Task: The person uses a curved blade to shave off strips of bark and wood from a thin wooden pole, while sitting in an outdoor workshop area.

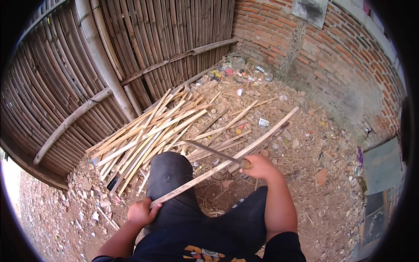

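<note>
Rubble-strewn ground all round, and the left hand grips the near end of a wooden strip slanting over the left thigh; the right hand clasps a knife, blade crossing it (touching? can't tell), loose strips heaped beyond.

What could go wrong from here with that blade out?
The knife in the right hand might slip off the wood strip toward the left knee. If it slid down the strip, it could reach the left hand gripping the near end. No hand holds the strip's far end, so it may swing.
</note>
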`<state>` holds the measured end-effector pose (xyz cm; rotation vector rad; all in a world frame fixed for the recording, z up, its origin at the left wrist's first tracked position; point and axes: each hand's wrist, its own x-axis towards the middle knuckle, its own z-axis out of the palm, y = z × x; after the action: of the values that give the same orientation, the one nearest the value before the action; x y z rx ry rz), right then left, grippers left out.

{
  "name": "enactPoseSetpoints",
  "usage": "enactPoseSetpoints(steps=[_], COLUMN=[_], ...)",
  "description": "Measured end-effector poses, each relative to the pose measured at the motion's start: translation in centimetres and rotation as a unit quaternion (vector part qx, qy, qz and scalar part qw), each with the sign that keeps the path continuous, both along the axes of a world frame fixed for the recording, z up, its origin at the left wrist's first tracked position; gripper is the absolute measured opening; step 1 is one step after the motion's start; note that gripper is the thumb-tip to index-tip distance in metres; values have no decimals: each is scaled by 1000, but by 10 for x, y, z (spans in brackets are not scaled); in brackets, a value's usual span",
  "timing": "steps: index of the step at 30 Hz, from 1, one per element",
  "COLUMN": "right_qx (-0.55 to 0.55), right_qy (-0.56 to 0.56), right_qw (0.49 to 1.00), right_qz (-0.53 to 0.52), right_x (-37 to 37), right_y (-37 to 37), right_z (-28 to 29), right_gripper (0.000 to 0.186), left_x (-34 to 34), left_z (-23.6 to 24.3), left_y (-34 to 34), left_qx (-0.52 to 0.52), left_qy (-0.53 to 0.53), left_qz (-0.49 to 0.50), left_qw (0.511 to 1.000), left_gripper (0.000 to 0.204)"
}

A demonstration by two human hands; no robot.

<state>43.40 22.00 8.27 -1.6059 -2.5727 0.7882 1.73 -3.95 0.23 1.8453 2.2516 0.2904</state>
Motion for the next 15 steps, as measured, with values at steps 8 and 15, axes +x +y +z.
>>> enactPoseSetpoints(steps=[8,15], right_qx=[-21,21], right_qy=[9,48], right_qw=[999,994], right_qz=[40,-93], right_x=[-9,36], right_y=[-1,14], right_z=[-4,-12], right_gripper=[53,55], left_x=[2,6], left_z=[5,9], left_y=[0,3], left_qx=[20,4], left_qy=[2,-17], left_qz=[-8,2], left_qw=[1000,1000], left_gripper=[53,51])
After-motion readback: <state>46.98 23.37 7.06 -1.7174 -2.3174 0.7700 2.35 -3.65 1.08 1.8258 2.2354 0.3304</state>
